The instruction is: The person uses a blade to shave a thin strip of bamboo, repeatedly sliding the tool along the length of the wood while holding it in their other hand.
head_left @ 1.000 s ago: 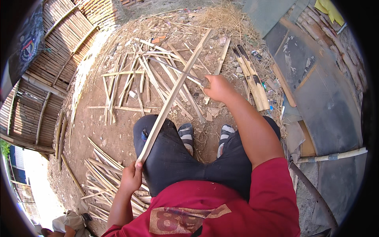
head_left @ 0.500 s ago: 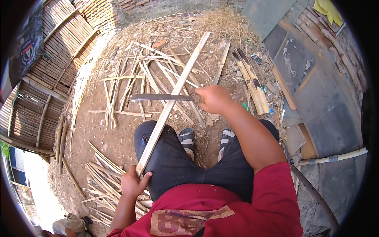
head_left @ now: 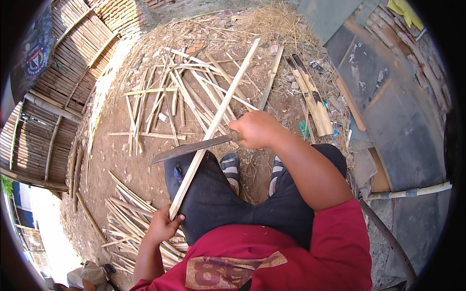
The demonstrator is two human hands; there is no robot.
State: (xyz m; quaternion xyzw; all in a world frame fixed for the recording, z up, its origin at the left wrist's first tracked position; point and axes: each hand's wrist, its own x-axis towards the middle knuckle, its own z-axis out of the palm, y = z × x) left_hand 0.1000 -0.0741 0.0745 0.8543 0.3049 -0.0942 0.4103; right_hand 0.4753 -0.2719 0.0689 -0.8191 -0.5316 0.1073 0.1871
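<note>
A long pale bamboo strip slants up and away to the right across my left thigh. Its near end is gripped in my left hand, thumb along one side. My right hand is closed round the handle of a machete. The dark blade lies across the strip just above my left knee, its tip pointing left. Blade and strip appear to touch where they cross.
Bamboo strips lie scattered on the dirt ahead, and a pile of strips is at my left. Charred split bamboo rests right of centre. Dark boards lean at the right; a woven bamboo panel stands far left.
My right hand has drawn the machete nearer along the bamboo strip, and the blade now tilts with its tip lower. My left hand keeps its hold on the near end.
</note>
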